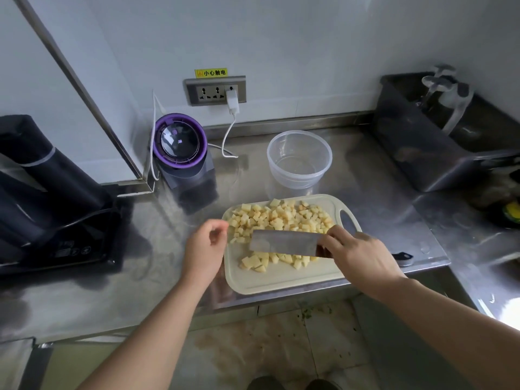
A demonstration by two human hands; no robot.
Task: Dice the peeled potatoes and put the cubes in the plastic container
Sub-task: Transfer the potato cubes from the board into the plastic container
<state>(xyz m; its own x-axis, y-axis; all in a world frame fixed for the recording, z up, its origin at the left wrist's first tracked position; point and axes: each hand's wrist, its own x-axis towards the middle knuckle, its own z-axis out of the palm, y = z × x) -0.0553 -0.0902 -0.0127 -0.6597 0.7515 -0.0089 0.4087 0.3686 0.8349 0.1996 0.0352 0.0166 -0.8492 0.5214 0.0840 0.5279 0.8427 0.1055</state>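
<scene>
While the right hand [357,254] grips the cleaver [284,243] amid potato cubes [281,218], the left hand [206,243] hangs loosely curled, empty, with the plastic container [298,180] at twelve o'clock.

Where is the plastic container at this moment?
Head view, centre: the plastic container stands on the counter behind the cutting board, between the purple-lidded appliance and the sink.

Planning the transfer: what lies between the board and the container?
Only a narrow strip of bare counter, as the head view shows; the container stands just behind the board.
</scene>
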